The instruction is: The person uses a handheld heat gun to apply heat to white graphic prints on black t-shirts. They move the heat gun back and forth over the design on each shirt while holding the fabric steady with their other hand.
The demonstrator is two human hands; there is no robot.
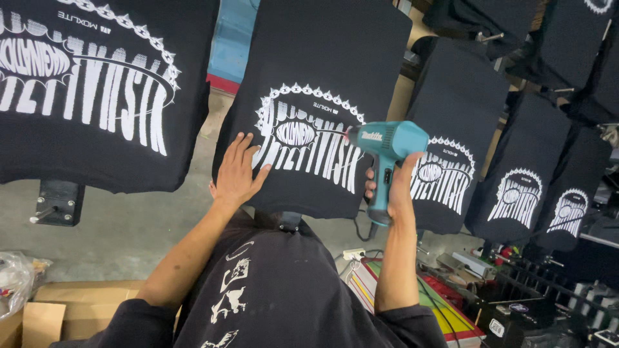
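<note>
A black T-shirt with a white print lies stretched on a printing pallet in front of me. My left hand rests flat on its lower left part, fingers spread, beside the white print. My right hand grips the handle of a teal heat gun, whose nozzle points left at the print, just above the fabric.
More black printed shirts sit on pallets: one large at the left, several in a row at the right. A cord hangs from the gun. Cardboard boxes and a plastic bag lie low left; tools and coloured frames low right.
</note>
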